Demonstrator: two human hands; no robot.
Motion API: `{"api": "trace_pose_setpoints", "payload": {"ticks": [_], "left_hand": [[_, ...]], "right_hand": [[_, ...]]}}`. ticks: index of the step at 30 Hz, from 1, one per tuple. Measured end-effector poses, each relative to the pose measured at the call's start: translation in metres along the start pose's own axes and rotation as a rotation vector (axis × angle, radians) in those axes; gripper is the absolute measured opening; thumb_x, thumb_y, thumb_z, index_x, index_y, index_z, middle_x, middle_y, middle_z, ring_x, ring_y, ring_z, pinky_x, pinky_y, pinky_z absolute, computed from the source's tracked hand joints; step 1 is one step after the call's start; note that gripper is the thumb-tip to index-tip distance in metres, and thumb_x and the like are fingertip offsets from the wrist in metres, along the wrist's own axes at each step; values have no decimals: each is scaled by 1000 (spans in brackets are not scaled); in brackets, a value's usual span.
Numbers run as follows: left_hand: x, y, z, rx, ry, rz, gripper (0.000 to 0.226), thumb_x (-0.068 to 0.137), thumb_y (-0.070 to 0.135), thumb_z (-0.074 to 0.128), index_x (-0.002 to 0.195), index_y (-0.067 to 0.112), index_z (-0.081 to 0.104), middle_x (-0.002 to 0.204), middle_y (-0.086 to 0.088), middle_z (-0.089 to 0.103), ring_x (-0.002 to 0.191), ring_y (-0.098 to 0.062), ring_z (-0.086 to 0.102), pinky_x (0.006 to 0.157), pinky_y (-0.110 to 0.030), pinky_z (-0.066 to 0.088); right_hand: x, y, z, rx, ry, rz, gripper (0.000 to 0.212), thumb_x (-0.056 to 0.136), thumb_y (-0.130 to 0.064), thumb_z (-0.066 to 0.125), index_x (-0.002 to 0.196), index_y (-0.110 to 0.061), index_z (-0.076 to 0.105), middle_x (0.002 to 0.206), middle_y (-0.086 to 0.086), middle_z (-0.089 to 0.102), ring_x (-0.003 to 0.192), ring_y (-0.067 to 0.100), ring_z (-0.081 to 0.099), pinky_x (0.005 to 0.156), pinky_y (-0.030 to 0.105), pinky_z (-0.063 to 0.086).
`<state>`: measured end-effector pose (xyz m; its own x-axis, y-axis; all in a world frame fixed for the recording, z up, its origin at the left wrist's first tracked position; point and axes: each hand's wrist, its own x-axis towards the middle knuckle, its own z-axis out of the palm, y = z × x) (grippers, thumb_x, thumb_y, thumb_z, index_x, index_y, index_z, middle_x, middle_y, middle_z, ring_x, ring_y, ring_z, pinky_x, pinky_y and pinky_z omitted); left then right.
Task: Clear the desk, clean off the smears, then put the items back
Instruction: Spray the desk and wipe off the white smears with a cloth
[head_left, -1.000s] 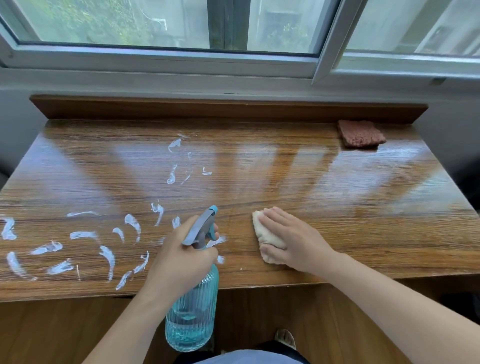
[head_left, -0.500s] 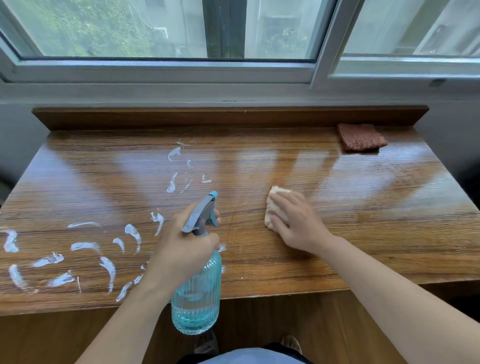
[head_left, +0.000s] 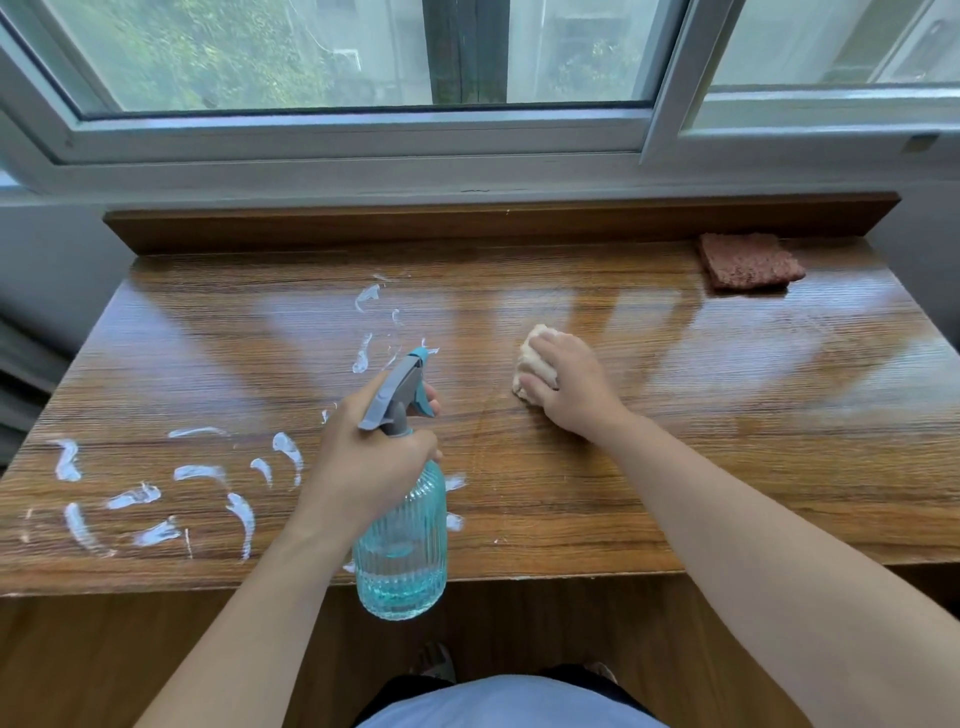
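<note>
White smears (head_left: 156, 499) streak the left half of the glossy wooden desk (head_left: 727, 441), and a few more smears (head_left: 366, 332) sit near the middle. My left hand (head_left: 363, 457) grips the neck of a ribbed blue spray bottle (head_left: 402, 551) with a grey trigger head, held above the desk's front edge, nozzle pointing away from me. My right hand (head_left: 566, 384) presses a cream cloth (head_left: 530, 358) flat on the desk just right of centre. The right half of the desk looks free of smears.
A reddish-brown sponge pad (head_left: 748, 260) lies at the far right corner against the raised wooden back ledge (head_left: 467, 221). A window frame (head_left: 363, 135) runs behind the desk. My feet show on the wooden floor below the front edge.
My right hand has slid the cloth away from me, from near the front edge towards the desk's middle. The spray bottle has stayed in my left hand, roughly in place.
</note>
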<state>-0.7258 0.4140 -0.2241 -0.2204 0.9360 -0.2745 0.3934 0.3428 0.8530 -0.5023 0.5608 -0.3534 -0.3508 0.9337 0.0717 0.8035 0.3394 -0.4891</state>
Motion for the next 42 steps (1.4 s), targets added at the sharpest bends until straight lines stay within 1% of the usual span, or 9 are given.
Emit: {"api": "trace_pose_setpoints", "payload": {"ticks": [4, 9, 16, 22, 27, 33, 37, 40, 42], "left_hand": [[-3, -3, 0, -18, 12, 14, 31, 78, 10, 64, 95, 36, 65, 107, -21, 70, 87, -39, 74, 71, -48, 57], [-4, -12, -2, -26, 17, 2, 40, 85, 0, 63, 94, 39, 65, 109, -18, 72, 89, -36, 75, 80, -58, 60], [-6, -17, -2, -44, 31, 23, 35, 84, -1, 62, 96, 32, 67, 108, -22, 69, 89, -39, 74, 75, -46, 56], [-3, -16, -4, -82, 72, 73, 32, 77, 8, 66, 94, 35, 69, 96, -18, 68, 92, -41, 73, 79, -55, 59], [11, -15, -14, -78, 126, 142, 34, 85, -2, 68, 96, 31, 70, 68, 4, 51, 82, -35, 69, 71, -42, 54], [48, -2, -3, -40, 232, 347, 36, 82, -8, 72, 86, 27, 62, 72, 1, 59, 70, -17, 57, 65, -32, 54], [77, -1, 10, 5, 306, 442, 42, 82, -7, 70, 91, 33, 58, 71, 1, 52, 73, -26, 53, 69, -40, 54], [95, -5, 18, 40, 338, 518, 40, 83, -8, 68, 108, 23, 62, 72, -2, 46, 63, -17, 47, 59, -24, 48], [103, -8, 22, 52, 357, 555, 42, 83, -9, 66, 114, 18, 63, 70, 4, 41, 60, -10, 44, 55, -14, 41]], "right_hand": [[-60, -31, -5, 96, -108, -238, 48, 93, -25, 72, 137, -9, 63, 143, 5, 59, 139, 16, 39, 114, 6, 2], [-119, -16, -24, 73, -293, -326, 49, 93, -28, 69, 141, -22, 59, 145, -12, 53, 138, -11, 27, 118, 10, 10], [-63, -27, -8, 31, 22, 57, 36, 98, -16, 62, 133, -12, 56, 139, 2, 53, 134, 23, 42, 108, 29, 32], [-119, -67, 6, 84, -291, -338, 54, 99, -29, 63, 150, -17, 48, 159, -4, 42, 151, 11, 26, 121, 17, 4], [-123, -23, -17, 20, -283, -234, 57, 99, -33, 64, 152, -26, 47, 159, -15, 38, 150, 1, 20, 116, 9, 2], [-51, -14, -6, 1, -52, 104, 46, 99, -29, 61, 142, -16, 50, 150, 0, 47, 144, 24, 36, 117, 36, 31], [-54, -59, 7, 79, -56, -15, 44, 101, -23, 60, 141, -11, 49, 151, 2, 44, 143, 21, 32, 123, 29, 20], [-79, -60, 4, 84, -199, -190, 56, 102, -26, 61, 153, -15, 41, 159, -10, 34, 150, 3, 16, 114, 4, -3], [-88, -48, -2, 71, -258, -196, 61, 102, -31, 61, 157, -20, 37, 163, -14, 28, 150, -5, 9, 119, 10, -1]]}}
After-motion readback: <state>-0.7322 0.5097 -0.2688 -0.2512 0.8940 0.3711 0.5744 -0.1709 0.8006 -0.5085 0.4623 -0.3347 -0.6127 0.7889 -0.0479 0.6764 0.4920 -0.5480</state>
